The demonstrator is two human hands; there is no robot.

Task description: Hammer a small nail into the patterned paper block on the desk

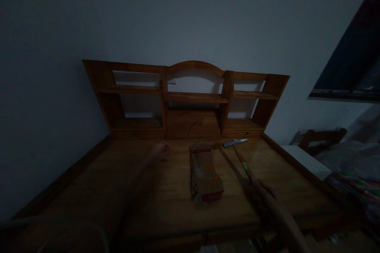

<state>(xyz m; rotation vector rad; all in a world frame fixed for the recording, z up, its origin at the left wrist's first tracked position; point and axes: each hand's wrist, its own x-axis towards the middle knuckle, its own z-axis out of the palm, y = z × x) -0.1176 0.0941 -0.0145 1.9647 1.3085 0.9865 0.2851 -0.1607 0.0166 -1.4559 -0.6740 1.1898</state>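
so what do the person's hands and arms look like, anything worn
Both look gloveless: the left hand, blurred, and the right hand; no ring, watch or marking can be made out. The right forearm looks sleeveless as far as it shows. The left forearm fades into shadow, so a sleeve farther up can't be ruled out.

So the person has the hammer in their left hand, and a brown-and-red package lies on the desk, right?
Not quite: the head view shows the hammer in the person's right hand. The brown-and-red package does lie on the desk.
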